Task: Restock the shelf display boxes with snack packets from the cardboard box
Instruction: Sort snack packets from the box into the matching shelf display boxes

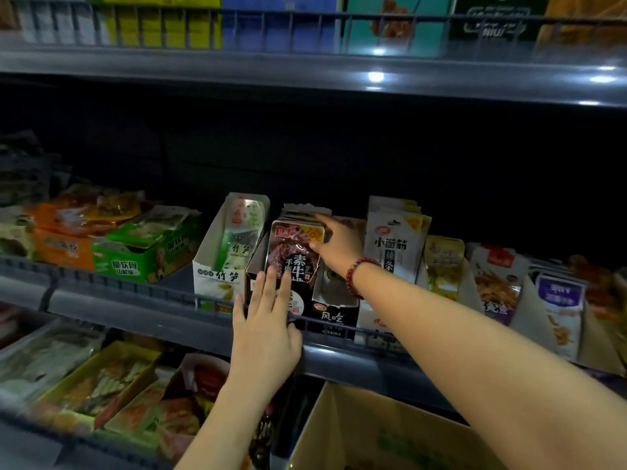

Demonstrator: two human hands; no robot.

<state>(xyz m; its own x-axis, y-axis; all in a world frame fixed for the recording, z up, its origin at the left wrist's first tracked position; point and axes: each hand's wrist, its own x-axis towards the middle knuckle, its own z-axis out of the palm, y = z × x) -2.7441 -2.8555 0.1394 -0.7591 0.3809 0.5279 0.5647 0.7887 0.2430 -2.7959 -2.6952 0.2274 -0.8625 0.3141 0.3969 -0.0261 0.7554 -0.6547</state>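
Right hand (339, 244) pinches the front snack packet (294, 254) in the black display box (252, 266); left hand (268, 320) flat, fingers straight against the box front.

snack packets (294, 254) — dark, shiny, white letters, standing up in a row | display box (254, 269) — black, on the middle shelf, packets poke out the top | cardboard box (366, 432) — tan, open, down below the shelf

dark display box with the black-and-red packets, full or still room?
Looks full: black-and-red snack packets stand packed upright in the dark display box, rising above its front. The back is hidden.
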